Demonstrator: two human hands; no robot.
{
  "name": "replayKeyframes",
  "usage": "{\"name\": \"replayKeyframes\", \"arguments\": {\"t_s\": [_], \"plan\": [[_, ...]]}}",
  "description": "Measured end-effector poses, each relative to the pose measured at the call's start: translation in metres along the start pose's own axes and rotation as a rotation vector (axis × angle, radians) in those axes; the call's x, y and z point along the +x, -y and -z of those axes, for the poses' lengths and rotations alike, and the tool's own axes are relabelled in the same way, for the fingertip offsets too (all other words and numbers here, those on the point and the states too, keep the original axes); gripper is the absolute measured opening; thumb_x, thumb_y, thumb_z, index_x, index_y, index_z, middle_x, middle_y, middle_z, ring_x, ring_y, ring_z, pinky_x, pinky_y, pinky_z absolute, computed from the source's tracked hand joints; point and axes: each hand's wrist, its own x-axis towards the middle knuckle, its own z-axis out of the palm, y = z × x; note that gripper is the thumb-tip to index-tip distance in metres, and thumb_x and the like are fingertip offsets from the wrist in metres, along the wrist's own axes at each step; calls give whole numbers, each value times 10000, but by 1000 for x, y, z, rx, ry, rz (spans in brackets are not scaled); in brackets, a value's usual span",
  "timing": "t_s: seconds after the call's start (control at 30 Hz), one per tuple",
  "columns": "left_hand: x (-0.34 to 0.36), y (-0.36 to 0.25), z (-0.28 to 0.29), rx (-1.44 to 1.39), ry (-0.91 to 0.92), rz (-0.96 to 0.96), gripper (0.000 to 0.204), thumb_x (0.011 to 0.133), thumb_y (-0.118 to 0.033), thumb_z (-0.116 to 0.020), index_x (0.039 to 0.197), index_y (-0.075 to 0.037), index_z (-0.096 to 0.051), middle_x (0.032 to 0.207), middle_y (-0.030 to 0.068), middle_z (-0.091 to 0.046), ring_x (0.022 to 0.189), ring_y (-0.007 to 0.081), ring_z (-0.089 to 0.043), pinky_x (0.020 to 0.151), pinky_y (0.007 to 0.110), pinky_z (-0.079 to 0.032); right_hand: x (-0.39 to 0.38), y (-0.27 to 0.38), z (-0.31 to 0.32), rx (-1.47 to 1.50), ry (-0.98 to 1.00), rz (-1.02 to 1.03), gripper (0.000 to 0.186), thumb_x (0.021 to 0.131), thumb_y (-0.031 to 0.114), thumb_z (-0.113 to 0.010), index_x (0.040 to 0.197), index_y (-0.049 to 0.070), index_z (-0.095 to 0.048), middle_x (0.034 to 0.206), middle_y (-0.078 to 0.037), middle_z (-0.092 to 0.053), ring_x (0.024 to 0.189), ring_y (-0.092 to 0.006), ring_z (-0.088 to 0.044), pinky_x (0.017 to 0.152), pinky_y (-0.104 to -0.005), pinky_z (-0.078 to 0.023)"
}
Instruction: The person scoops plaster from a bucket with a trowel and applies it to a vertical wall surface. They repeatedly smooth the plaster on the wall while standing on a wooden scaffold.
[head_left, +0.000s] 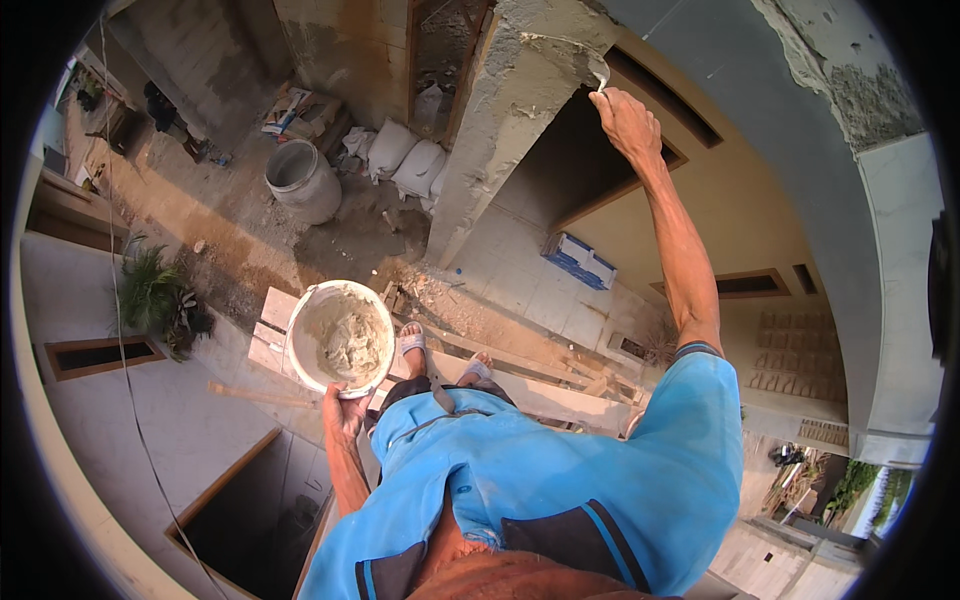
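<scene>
My left hand (345,412) grips the near rim of a white bucket (303,375), with its fingers closed on the edge. Wet, pale grey mortar (350,335) lies inside the bucket and coats its inner wall. High up on the right, my outstretched right hand (630,125) is closed around the handle of a trowel (601,74). Only the trowel's curved metal neck and a thin edge of its blade show. The blade is against the upper part of a rough, plastered column (520,90), whose surface is patchy and uneven.
My sandalled feet (413,340) stand on wooden planks (540,395) high above the ground. Below are a grey drum (305,185), several white sacks (405,155) and stacked blue-and-white boxes (580,262). A concrete beam (740,70) runs overhead; a cable (122,330) hangs at left.
</scene>
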Motion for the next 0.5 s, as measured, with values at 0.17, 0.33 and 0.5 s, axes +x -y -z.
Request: {"name": "replayKeyframes", "arguments": {"t_s": [0.17,0.33,0.5], "plan": [[6,-2,-8,39,56,-6,573,913,-58,-554,1438,88,-378,1444,306,-519,1314,471,-554,1086,632,-496,-7,26,46,159,-55,-46,490,1055,493,-471,991,45,-657,996,-189,-720,991,-455,-667,846,-559,-521],[15,-11,0,95,80,77,558,914,-68,-561,1423,92,-396,1435,311,-525,1311,452,-563,1095,626,-491,4,37,49,153,-182,37,502,1057,508,-471,962,48,-649,947,-180,-719,945,-442,-673,831,-541,-518],[5,-12,-15,76,74,113,553,905,-41,-538,1424,69,-384,1485,313,-471,1354,487,-507,1106,664,-458,2,53,54,297,-79,-96,525,1044,545,-479,973,56,-656,902,-185,-705,955,-437,-670,831,-520,-507]]}}
